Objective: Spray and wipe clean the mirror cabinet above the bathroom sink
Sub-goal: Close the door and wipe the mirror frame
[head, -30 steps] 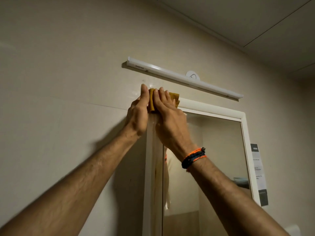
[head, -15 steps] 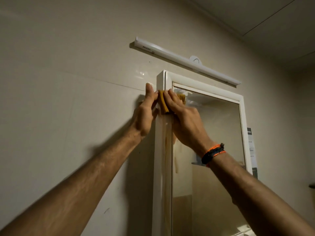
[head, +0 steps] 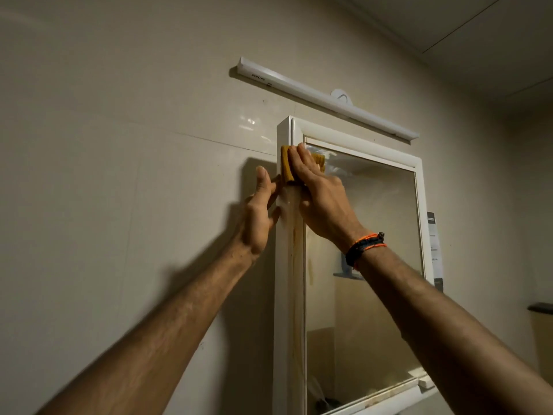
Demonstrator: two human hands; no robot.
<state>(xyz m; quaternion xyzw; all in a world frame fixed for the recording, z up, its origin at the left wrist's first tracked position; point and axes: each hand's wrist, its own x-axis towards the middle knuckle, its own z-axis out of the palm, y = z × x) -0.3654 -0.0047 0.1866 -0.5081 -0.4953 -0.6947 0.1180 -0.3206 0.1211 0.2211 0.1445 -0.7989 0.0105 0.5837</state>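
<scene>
The white-framed mirror cabinet [head: 419, 205] hangs on the beige tiled wall, seen from below and from its left. A folded mustard-yellow cloth [head: 286, 166] lies wrapped over the cabinet's left front edge near the top corner. My right hand [head: 321, 199] presses the cloth flat against the frame, fingers straight and pointing up-left. My left hand [head: 258, 217] rests on the cabinet's left side just below the cloth, fingers extended, thumb up against the wall side. Brownish streaks run down the left frame below my hands.
A white tube light [head: 323, 98] is mounted on the wall above the cabinet. A printed label [head: 434, 247] hangs to the right of the mirror. A dark shelf edge [head: 540, 307] shows at far right. The ceiling slopes in at top right.
Both hands and the cloth have slid down the cabinet's left edge from the top corner. The camera has tilted, so more of the mirror's lower part shows.
</scene>
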